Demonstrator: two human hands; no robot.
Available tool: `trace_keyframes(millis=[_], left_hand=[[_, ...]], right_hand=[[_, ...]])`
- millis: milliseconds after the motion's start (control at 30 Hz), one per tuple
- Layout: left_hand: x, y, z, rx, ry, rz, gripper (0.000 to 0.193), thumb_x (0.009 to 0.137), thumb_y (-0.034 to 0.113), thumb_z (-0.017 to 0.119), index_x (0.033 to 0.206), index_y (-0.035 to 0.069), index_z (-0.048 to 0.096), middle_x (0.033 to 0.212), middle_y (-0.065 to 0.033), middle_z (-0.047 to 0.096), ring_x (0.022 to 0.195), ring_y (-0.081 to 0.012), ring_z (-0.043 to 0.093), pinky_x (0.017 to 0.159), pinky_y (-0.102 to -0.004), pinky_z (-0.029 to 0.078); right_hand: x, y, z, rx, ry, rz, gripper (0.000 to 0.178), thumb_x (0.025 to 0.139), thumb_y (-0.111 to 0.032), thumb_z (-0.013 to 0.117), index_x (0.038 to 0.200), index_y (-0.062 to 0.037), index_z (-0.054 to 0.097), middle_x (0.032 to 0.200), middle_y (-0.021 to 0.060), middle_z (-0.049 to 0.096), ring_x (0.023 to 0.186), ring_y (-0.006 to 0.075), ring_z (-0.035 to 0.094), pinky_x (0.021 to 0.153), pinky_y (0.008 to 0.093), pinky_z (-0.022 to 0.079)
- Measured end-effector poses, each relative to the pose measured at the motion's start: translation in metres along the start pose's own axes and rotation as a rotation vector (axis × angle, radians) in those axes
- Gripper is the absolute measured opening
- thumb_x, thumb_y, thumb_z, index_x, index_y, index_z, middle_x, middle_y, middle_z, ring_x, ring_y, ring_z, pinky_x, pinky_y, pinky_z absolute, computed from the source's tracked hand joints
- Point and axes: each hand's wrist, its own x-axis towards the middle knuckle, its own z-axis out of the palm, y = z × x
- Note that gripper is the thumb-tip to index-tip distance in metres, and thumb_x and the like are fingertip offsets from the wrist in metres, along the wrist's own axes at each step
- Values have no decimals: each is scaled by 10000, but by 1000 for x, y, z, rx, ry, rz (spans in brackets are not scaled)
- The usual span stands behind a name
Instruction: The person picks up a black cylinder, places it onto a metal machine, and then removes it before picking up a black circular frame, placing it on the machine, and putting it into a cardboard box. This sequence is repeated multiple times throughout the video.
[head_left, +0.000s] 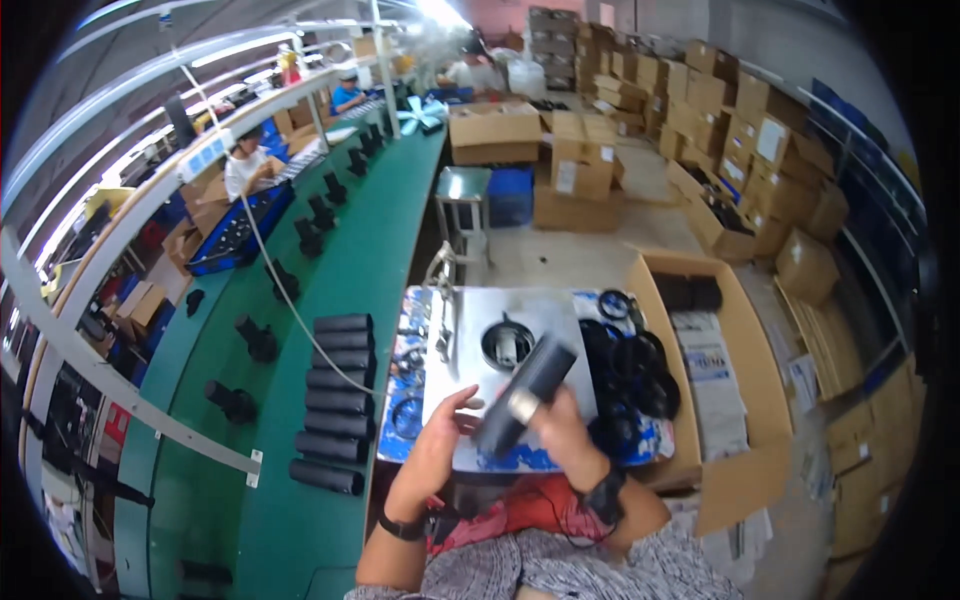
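Note:
A black tube (540, 377), slightly blurred, is tilted over the small worktable, and my right hand (562, 428) wraps round it. Just left of its lower end, my left hand (449, 425) has its fingers apart and holds nothing. Beneath the tube's upper end, a round black fixture (508, 343) sits on the metal plate (460, 350). A metal toggle clamp (441, 310) stands at that plate's left edge. Black rings (632, 365) lie heaped on the table's right side. To the left, several black tubes (335, 400) lie in a row on the green bench.
The long green bench (385, 215) carries several upright black parts (255, 338). An open cardboard box (715, 400) with black tubes and paper stands close on the right. Stacked cartons (770, 130) line the far right. A metal stool (463, 190) stands ahead. Other people (247, 165) sit across the bench.

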Motion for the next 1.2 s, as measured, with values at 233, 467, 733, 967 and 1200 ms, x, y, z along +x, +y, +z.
trace_keyframes(millis=[233, 467, 733, 967, 1200], left_hand=[[5, -24, 31, -273, -102, -277, 535, 1145, 370, 488, 1506, -24, 470, 1261, -134, 636, 1061, -233, 691, 925, -353, 564], [15, -44, 22, -70, -58, -212, 480, 1121, 269, 551, 1495, -24, 487, 1197, -134, 666, 913, -162, 668, 828, -296, 545], [44, -98, -15, 351, 186, -115, 319, 1064, 154, 646, 1342, -3, 640, 936, 4, 654, 728, -55, 552, 641, -243, 467], [40, -90, -18, 290, 168, -131, 276, 1036, 109, 679, 1288, -4, 676, 827, 43, 602, 701, -34, 517, 612, -218, 429], [35, -88, -19, 263, 174, -125, 270, 1022, 122, 687, 1264, 3, 693, 810, -3, 624, 684, -68, 552, 619, -249, 461]], right_hand=[[10, 5, -30, 78, 78, 82, 409, 1010, -356, 746, 1263, -53, 638, 1112, 55, 732, 892, 121, 694, 744, 267, 557], [26, 10, -54, 269, 61, 143, 372, 1021, -314, 736, 1260, -51, 625, 1080, 52, 723, 835, 105, 675, 683, 248, 526], [108, 38, -75, -486, 103, -281, 416, 930, -280, 812, 1207, -12, 656, 974, 70, 745, 827, 184, 709, 761, 321, 569], [119, 16, -40, -1020, 84, -149, 644, 760, -347, 897, 1231, 5, 634, 1031, 202, 755, 933, 384, 746, 866, 453, 591], [129, 37, -36, -1292, 69, -73, 716, 722, -368, 909, 1274, -28, 604, 1085, 226, 746, 1039, 453, 719, 927, 500, 576]])
